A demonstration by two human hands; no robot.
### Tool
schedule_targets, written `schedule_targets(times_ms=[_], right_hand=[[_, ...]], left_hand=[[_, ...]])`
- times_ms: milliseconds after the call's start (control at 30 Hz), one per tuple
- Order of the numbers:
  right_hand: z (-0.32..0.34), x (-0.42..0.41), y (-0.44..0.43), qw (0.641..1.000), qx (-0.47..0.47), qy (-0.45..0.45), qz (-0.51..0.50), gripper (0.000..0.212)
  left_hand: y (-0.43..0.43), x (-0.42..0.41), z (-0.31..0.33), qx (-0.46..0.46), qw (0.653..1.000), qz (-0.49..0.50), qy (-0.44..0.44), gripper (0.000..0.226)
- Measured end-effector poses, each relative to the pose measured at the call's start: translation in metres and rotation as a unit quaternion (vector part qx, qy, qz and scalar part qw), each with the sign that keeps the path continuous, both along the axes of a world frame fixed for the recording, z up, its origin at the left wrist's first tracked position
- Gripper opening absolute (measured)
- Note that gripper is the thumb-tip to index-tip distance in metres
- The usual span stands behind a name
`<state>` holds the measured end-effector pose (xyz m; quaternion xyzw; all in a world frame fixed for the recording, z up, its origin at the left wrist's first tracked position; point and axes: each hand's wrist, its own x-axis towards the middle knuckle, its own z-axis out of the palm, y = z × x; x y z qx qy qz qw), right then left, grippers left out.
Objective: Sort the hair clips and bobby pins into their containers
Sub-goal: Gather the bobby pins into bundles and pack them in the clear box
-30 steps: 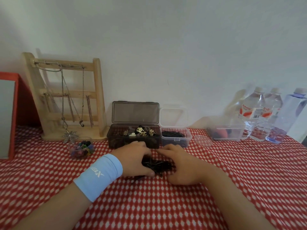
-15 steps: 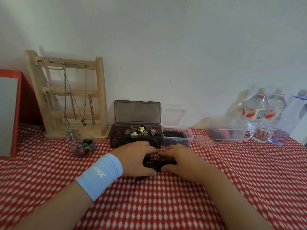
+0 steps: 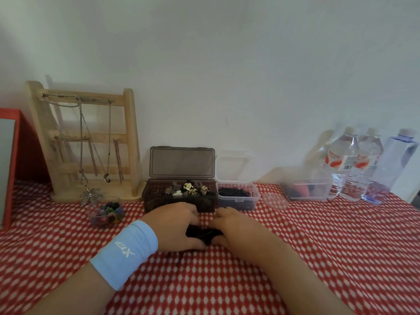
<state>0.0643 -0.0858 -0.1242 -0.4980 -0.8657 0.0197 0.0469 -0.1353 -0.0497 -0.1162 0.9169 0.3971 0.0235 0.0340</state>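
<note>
Both grips are closed on one loose heap of black bobby pins point(image 3: 203, 234). It lies on the table's red-checked cloth toward the back edge, just in front of two open boxes. The left grip point(image 3: 175, 226) curls round the heap from one side and the right grip point(image 3: 236, 228) from the other, so the pins are cupped between them.

The clear container point(image 3: 255, 198), just behind the right grip, already holds a dark mass of pins. The smoky brown box point(image 3: 156, 201) close beside it holds hair clips point(image 3: 188, 189).

The likely trouble is spillage. The pins are thin, slick and only bundled by pressure from two sides, so some may slide out from underneath when the heap is lifted. They may also catch in the cloth and scatter. The clear container is small and its mouth is narrow, so a wide two-handed drop could shed pins over the rim. Some could land in the brown box among the clips, which would undo the sort. The light container could also be nudged back toward its raised lid.
</note>
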Motion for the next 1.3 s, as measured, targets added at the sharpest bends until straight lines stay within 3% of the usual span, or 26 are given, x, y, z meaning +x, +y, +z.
schedule_targets(times_ms=[133,300,400,533,633,800,1000,1167,1300], right_hand=[[-0.006,-0.006,-0.002,1.0,-0.002,0.024,0.018,0.046],[-0.015,-0.008,0.003,1.0,0.026,-0.001,0.016,0.032],[-0.011,-0.002,0.004,1.0,0.015,0.021,-0.002,0.035],[0.0,0.011,-0.001,0.996,-0.015,0.082,-0.032,0.034],[0.009,0.018,-0.007,0.98,-0.063,0.18,-0.054,0.025],[0.014,0.021,-0.012,0.958,-0.135,0.242,-0.079,0.017],[0.015,0.019,-0.013,0.962,-0.17,0.206,-0.064,0.015],[0.016,0.022,-0.014,0.976,-0.143,0.139,-0.083,0.021],[0.021,0.03,-0.016,0.969,-0.154,0.154,-0.118,0.02]], left_hand=[[0.0,0.002,-0.005,0.021,0.999,-0.003,-0.033,0.046],[0.0,0.002,-0.013,0.063,0.994,0.047,-0.081,0.077],[0.0,0.001,-0.013,0.051,0.991,0.047,-0.117,0.075],[-0.002,0.001,-0.007,-0.007,0.983,0.038,-0.181,0.065],[-0.004,0.004,-0.007,-0.075,0.969,0.028,-0.234,0.052],[-0.004,0.007,-0.004,-0.093,0.947,0.031,-0.306,0.013],[-0.006,0.011,-0.001,-0.082,0.93,0.023,-0.359,0.012],[-0.005,0.003,0.007,-0.097,0.937,0.029,-0.334,0.007],[0.003,-0.01,0.013,-0.083,0.946,0.051,-0.308,0.013]])
